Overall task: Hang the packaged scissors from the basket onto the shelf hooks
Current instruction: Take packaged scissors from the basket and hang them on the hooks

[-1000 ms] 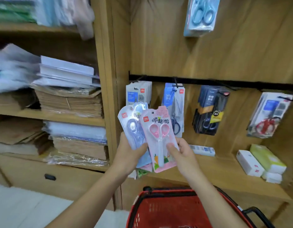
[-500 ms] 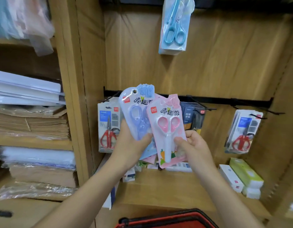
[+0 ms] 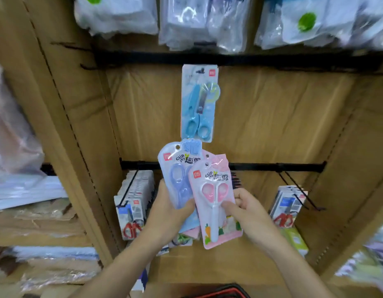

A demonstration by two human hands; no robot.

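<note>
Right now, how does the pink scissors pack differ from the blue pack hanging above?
The pink scissors pack is gripped in the right hand, tilted; the blue pack hangs from the upper rail. The pink pack's scissors sit handles up; the blue pack's, handles down. The pink pack has a shaped top; the blue pack is rectangular. Both carry a red logo.

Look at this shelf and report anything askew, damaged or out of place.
Nothing looks damaged or spilled. Only the purple pack and pink pack sit tilted, fanned in the left hand and right hand, not yet hung.
</note>
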